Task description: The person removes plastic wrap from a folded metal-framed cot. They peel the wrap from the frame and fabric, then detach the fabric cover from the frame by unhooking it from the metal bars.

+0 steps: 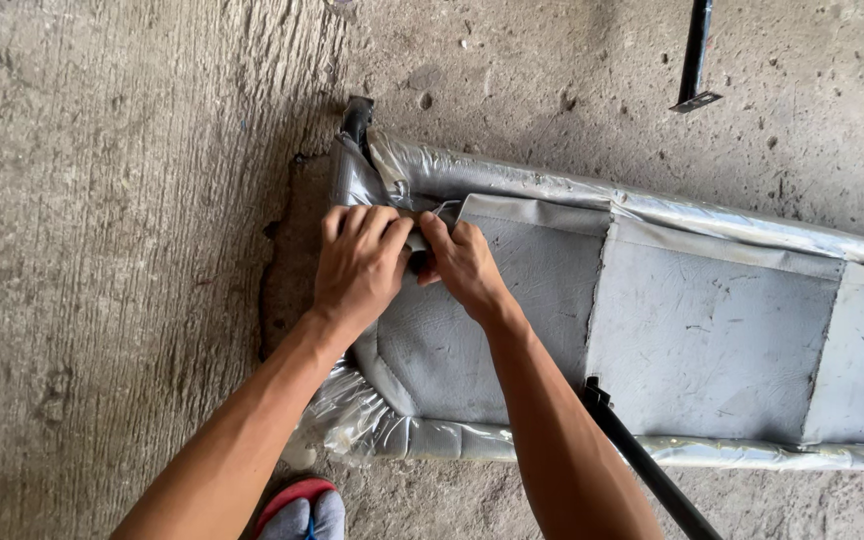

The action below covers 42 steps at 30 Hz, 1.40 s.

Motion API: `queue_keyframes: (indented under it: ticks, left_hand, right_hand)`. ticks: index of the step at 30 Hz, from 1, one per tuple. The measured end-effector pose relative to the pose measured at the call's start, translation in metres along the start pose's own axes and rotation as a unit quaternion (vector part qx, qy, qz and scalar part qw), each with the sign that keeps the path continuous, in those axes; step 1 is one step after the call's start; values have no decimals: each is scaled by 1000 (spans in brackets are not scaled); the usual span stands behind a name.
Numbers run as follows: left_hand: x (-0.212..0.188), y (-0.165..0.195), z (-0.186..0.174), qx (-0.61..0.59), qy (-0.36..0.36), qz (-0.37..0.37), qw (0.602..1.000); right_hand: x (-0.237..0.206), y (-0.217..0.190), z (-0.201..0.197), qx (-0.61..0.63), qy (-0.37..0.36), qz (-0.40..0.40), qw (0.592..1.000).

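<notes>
Rough grey concrete floor (102, 200) fills the view, cracked and pitted, darker along a broken patch beside the cushion's left end. One long grey seat cushion (702, 340) lies flat on it, running from the middle of the view out past the right edge, its cover stitched into three panels. Clear plastic wrap (352, 420) is bunched along its near and far edges and crinkled at the near left corner. No label or sign shows on the cushion or the wrap.

Both hands work at the cushion's far left corner. Left hand (357, 262) lies palm down, fingers curled close together over the edge of the cover. Right hand (464, 262) sits just beside it, touching it, thumb and fingers pinched narrow on a small pale piece at the cover's folded edge; what that piece is cannot be told.

Two black metal bars show: one (694, 55) at the far edge of the floor, ending in a flat foot, and one (642, 465) slanting off the cushion's near edge beside the right forearm. One red sandal (297, 505) with a grey sock is at the bottom
</notes>
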<state>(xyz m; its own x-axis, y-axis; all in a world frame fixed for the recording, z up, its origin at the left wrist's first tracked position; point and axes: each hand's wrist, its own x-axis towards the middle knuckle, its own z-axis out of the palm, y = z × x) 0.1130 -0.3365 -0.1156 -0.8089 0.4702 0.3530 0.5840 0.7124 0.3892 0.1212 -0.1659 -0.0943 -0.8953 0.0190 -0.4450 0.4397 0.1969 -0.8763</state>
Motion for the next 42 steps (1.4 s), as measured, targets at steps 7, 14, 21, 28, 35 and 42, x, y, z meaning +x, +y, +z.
queue_keyframes:
  ticks: [7,14,21,28,35,42]
  left_hand:
    - [6,5,1,51,-41,-19,998]
    - [12,7,-5,26,-68,-22,997]
    - [8,4,0,2,-64,-11,998]
    - [5,0,4,-37,-49,7,998]
    - [-10,15,5,-94,-44,145,984]
    - [-42,43,-19,-205,-23,34,978]
  right_hand:
    - [18,-32,-6,-30,16,199,979]
    - [17,-16,-12,-38,-21,103,994]
    - [12,1,-19,-31,-45,43,998]
    - [8,4,-15,-44,-6,16,999]
    - [-58,24,-13,10,45,-105,993]
    - [-80,52,-1,135,98,3,986]
